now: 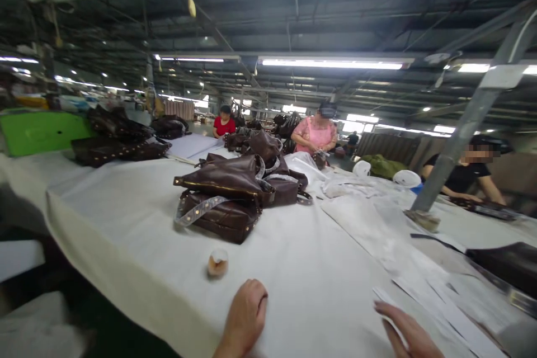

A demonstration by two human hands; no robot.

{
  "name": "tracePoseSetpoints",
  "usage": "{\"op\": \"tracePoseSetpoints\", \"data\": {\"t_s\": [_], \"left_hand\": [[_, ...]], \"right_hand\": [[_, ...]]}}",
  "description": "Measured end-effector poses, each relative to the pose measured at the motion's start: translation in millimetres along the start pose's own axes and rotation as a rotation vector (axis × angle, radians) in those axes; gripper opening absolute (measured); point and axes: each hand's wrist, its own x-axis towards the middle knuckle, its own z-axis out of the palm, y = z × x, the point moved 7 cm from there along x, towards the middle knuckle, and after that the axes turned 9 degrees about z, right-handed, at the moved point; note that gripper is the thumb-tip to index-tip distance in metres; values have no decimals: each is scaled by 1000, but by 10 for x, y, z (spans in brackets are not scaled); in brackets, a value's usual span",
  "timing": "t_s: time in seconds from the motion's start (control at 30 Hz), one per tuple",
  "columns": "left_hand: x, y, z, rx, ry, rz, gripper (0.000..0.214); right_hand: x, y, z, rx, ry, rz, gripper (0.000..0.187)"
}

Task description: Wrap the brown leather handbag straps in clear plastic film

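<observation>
My left hand [246, 313] rests on the white table cover [314, 291] near the front edge, its fingers curled in; whatever may be inside them is hidden. To the right, my right hand [406, 329] reaches in from the bottom of the view with thumb and fingers apart, close to a thin white strip [382, 295]. A small cup-like roll [217, 263], white on top and tan below, stands beyond my left hand. Farther back lies a pile of dark brown leather bags [222, 176] with studded straps partly wrapped in clear film.
More brown bags [121, 142] lie at the left beside a green bin [44, 131]. A grey metal post [465, 128] rises at the right, near a dark bag [507, 263] and white sheets [369, 224]. Several people work across the tables, one in pink [316, 133].
</observation>
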Motion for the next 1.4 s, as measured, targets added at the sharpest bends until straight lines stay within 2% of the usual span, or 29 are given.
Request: {"op": "tracePoseSetpoints", "data": {"t_s": [0.1,0.2,0.27,0.33,0.43,0.5,0.57,0.67,0.8,0.93,1.0,1.07,1.13,1.23,1.4], "left_hand": [[-19,-73,65,27,15,27,20],[-30,-195,165,67,7,87,20],[-30,-303,249,72,-16,108,19],[-27,-413,332,67,-43,107,18],[-21,-518,406,56,-64,85,18],[-22,-525,405,43,-57,59,18],[-31,-487,373,27,-49,25,18],[-68,-410,265,22,5,-60,28],[-127,-344,80,93,132,-184,60],[-132,-314,-80,176,233,-282,62],[-109,-283,-139,203,267,-271,58],[-83,-248,-180,208,292,-228,52],[-68,-226,-214,207,322,-189,47],[-47,-221,-235,183,323,-149,46],[61,-87,-280,84,302,7,64]], "right_hand": [[593,-1367,626,9,-129,-311,32],[1161,-2538,1150,-55,-132,-544,40],[1453,-3011,1503,-153,-177,-588,55],[1649,-3194,1846,-261,-281,-511,68],[1758,-3131,2173,-332,-402,-388,68],[1814,-2966,2226,-348,-437,-316,49],[1909,-2757,2153,-357,-452,-240,29],[2081,-2440,1855,-329,-448,-146,26],[2121,-1890,1304,-262,-450,5,27],[1722,-1112,795,-210,-525,234,27],[1417,-747,549,-202,-554,362,25],[1102,-504,320,-173,-588,473,23],[810,-431,147,-71,-654,550,22],[486,-571,-1,121,-788,590,23],[258,-819,-130,155,-885,535,20]]}}
